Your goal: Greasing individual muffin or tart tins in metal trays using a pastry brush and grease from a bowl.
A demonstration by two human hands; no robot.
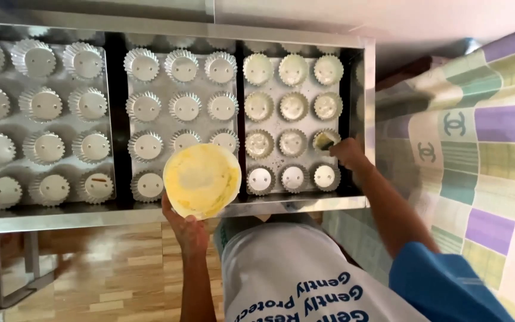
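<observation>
Your left hand (pixel 187 229): closed on the near rim of a round bowl (pixel 202 180) smeared inside with yellow grease, held over the front edge of the middle tray (pixel 181 107).

Your right hand (pixel 348 153): gripping a small brush (pixel 326 141), its bristles inside a fluted tart mould (pixel 325 140) at the right end of the third row of the right tray (pixel 293 119), counted from the far edge.

Right tray, relative to the bowl: just to its right. Moulds in the far three rows carry a dull yellowish film; the nearest row of three looks bare and bright.

Middle tray: behind and partly under the bowl, moulds all clean metal.

Left tray (pixel 43 119): well left of the bowl, likewise ungreased as far as can be told.

Surface (pixel 305 206): steel frame carrying all three trays.

Step in hand, by judgement: you are greasing moulds, the right tray nearly finished. Next move calls for reloading the brush at the bowl, then working the nearest row, reaching into each fluted wall without tipping the loose moulds.
</observation>
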